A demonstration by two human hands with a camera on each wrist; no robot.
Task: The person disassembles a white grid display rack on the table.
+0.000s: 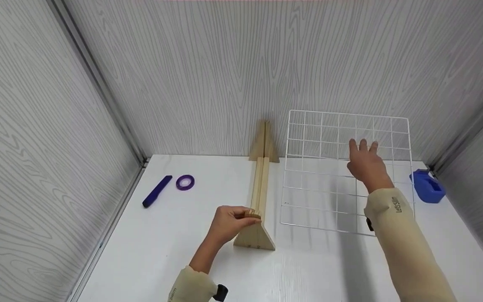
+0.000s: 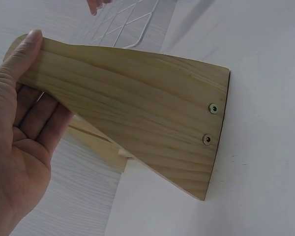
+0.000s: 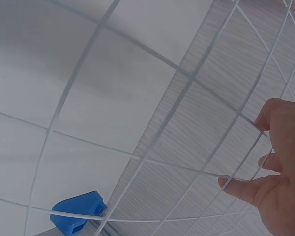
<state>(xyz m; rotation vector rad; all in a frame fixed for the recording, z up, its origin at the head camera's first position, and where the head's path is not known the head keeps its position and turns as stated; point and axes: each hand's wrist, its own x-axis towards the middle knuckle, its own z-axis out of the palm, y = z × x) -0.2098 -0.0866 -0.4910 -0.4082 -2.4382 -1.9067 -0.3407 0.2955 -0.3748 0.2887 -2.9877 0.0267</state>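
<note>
Left hand [image 1: 229, 222] pinches the near triangular end of the wooden stand [image 1: 258, 201]; right hand [image 1: 365, 164], fingers straight, props the white wire grid [image 1: 329, 184] tilted just beside it; advisable to steady the stand and keep the grid edge parallel; white desk [image 1: 174, 251] carries marker [image 1: 157, 191], tape roll [image 1: 185, 182], blue dispenser [image 1: 428, 186]; grey woodgrain walls enclose.

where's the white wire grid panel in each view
head: white wire grid panel right of centre, under the right hand.
left wrist: top centre, behind the wooden stand.
right wrist: fills the frame.
Shared landmark: blue plastic block.
</note>
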